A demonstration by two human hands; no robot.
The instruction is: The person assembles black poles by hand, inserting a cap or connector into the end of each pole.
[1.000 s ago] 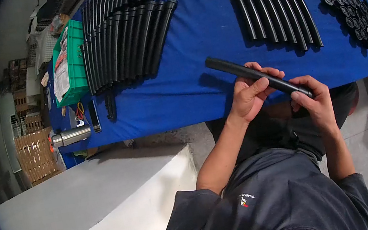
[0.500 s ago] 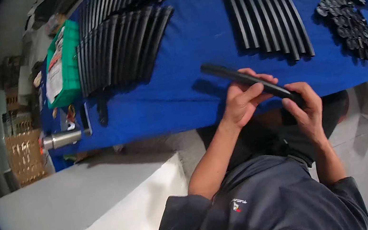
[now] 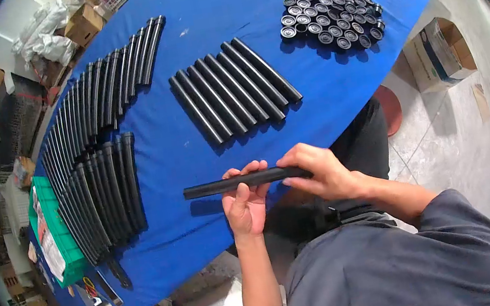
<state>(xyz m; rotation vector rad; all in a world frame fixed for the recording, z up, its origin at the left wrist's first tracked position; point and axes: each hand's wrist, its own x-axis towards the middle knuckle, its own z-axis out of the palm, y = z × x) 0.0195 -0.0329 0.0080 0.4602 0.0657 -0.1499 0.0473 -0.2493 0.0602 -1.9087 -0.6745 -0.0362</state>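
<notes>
The black tube (image 3: pixel 207 189) is lying level above the table (image 3: pixel 195 39), the left hand (image 3: pixel 245 209) cradling its middle, the right hand (image 3: pixel 323 174) gripping one end.

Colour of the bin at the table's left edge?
Green, best seen in the head view.

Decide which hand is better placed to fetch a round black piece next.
Likely the right hand: it is nearer the round black pieces, while the left hand supports the black tube around its middle.
</notes>
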